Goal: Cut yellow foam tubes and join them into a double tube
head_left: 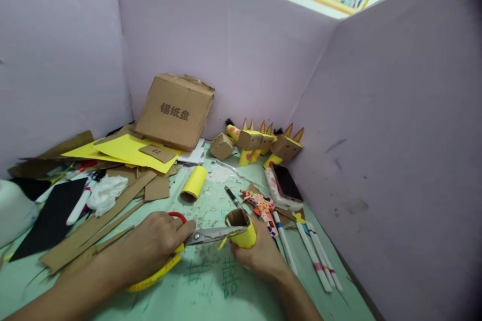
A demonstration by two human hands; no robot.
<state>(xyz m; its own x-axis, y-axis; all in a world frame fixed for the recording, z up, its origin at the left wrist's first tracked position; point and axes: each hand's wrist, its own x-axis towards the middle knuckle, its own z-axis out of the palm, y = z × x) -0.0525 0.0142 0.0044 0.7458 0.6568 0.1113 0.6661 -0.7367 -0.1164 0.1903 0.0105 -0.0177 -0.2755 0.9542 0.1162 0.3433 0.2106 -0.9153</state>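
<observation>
My left hand [152,246] is closed round the red and yellow handles of a pair of scissors [211,235]. Their blades reach right to the rim of a short cardboard tube wrapped in yellow paper [241,228]. My right hand [261,256] grips that tube from below and holds it upright just above the green table [211,281]. A thin yellow sliver hangs at the blade tips.
A second yellow tube [193,183] lies behind. A cardboard box [175,110], yellow sheets [124,151] and cardboard strips [98,225] fill the left. Cardboard figures [263,143] stand at the back wall. A phone [284,185] and several pens [312,256] lie on the right. Purple partition walls close in three sides.
</observation>
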